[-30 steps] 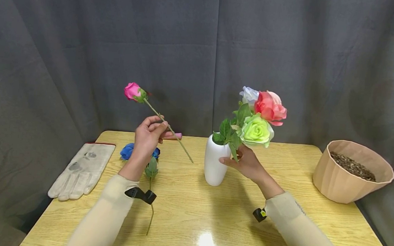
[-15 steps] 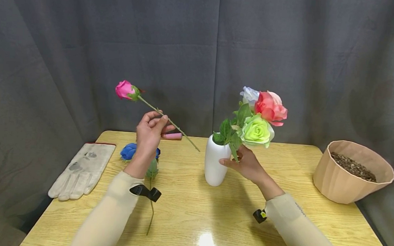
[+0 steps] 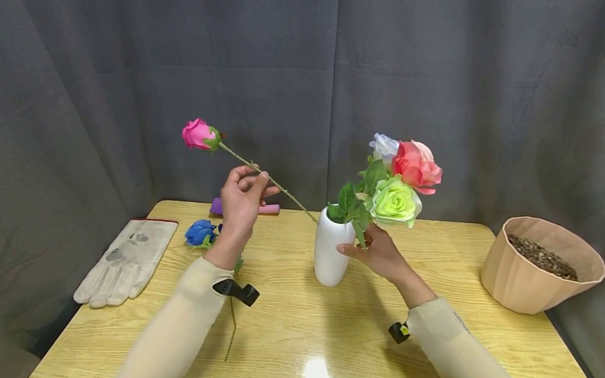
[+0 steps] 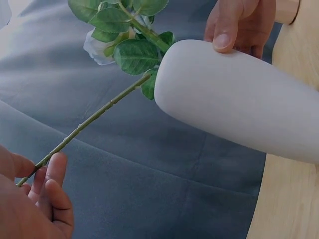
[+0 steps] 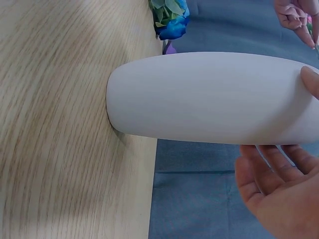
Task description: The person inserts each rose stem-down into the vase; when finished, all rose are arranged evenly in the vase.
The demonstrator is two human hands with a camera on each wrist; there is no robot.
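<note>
My left hand (image 3: 244, 199) pinches the thin green stem (image 4: 89, 122) of a pink rose (image 3: 198, 133), held at a slant above the table. The stem's lower tip reaches the mouth of the white vase (image 3: 330, 249), seen close in the left wrist view (image 4: 239, 97). My right hand (image 3: 377, 253) grips the vase's right side near its neck, thumb on the white body (image 5: 209, 97). In the vase stand a green rose (image 3: 393, 201), a coral rose (image 3: 415, 164) and a white rose (image 3: 383, 145). A blue rose (image 3: 199, 233) lies on the table behind my left wrist.
A pale work glove (image 3: 126, 258) lies at the table's left edge. A tan ribbed pot (image 3: 539, 267) filled with dark soil stands at the right edge. A pink and purple object (image 3: 266, 209) lies at the back edge. Grey curtain hangs behind the wooden table (image 3: 323, 343).
My left hand has carried the pink rose to the right and tilted it flatter, bringing the stem's tip from mid-air to the vase mouth. The right hand has stayed on the vase.
</note>
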